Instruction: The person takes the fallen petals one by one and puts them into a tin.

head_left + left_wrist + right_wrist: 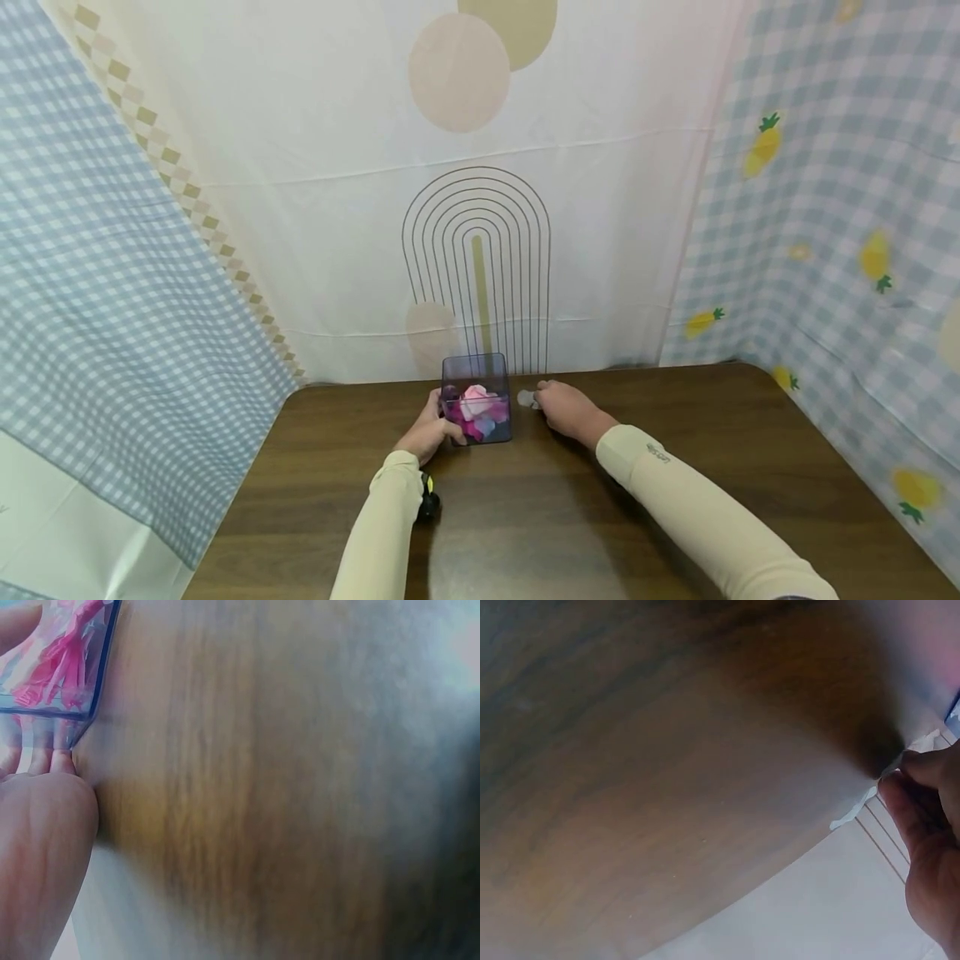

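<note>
A clear bluish plastic box (463,368) stands tilted near the back of the table. Inside it lie crumpled, thin pieces (477,404) in pink, magenta and pale blue. My left hand (424,432) grips the box's left side, thumb at the front and fingers behind, as the left wrist view shows through the clear wall (45,731). Just right of the box, my right hand (567,408) pinches a thin, whitish, crinkled piece (527,399) between thumb and fingertips. In the right wrist view, this piece (846,817) sticks out on both sides of the pinch.
The brown wooden table (525,517) ends right behind the box, against a white patterned cloth (337,275). Blue checked cloths hang at left (150,333) and right (810,275). A small black object (428,506) shows at the left wrist.
</note>
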`<action>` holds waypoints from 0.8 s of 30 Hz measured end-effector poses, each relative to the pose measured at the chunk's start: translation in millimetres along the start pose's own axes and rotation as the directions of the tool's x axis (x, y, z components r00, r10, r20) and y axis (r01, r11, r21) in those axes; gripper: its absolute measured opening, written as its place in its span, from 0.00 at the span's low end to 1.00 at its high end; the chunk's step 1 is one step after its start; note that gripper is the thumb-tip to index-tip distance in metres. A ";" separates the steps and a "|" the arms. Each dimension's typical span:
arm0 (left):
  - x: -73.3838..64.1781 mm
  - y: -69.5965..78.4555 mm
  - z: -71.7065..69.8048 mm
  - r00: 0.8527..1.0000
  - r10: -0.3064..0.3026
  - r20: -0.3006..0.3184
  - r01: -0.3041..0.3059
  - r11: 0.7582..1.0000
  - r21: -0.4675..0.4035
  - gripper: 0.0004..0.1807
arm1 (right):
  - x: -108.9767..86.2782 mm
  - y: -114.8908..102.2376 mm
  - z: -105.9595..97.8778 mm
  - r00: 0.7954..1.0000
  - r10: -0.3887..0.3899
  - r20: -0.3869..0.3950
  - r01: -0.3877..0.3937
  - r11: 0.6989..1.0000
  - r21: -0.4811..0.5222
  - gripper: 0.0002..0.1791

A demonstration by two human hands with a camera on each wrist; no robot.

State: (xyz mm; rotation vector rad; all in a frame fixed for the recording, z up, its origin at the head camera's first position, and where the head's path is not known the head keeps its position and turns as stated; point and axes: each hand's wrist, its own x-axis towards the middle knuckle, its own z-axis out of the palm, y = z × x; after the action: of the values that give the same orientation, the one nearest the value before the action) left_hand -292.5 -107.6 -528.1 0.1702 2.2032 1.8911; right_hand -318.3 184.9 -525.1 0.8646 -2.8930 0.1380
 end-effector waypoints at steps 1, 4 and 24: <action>0.3 -0.1 0.0 1.000 0.001 -0.001 -0.001 1.000 0.000 0.56 | -0.3 1.1 0.4 1.000 -0.004 -0.015 0.004 1.000 0.007 0.07; 1.5 -0.2 -0.5 1.000 0.006 -0.006 -0.006 1.000 0.002 0.55 | -2.6 4.1 -0.6 0.996 -0.011 -0.085 0.015 0.999 0.044 0.06; -1.2 1.6 2.0 1.000 0.003 -0.007 -0.004 1.000 -0.021 0.56 | -9.7 -30.3 -88.9 0.898 -0.046 -0.438 0.145 0.970 0.196 0.04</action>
State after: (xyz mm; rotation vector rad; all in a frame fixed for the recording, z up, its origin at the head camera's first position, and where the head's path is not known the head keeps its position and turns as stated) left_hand -290.9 -105.8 -526.7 0.1643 2.1881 1.9184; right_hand -285.7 175.6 -436.9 0.8766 -2.4438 0.5794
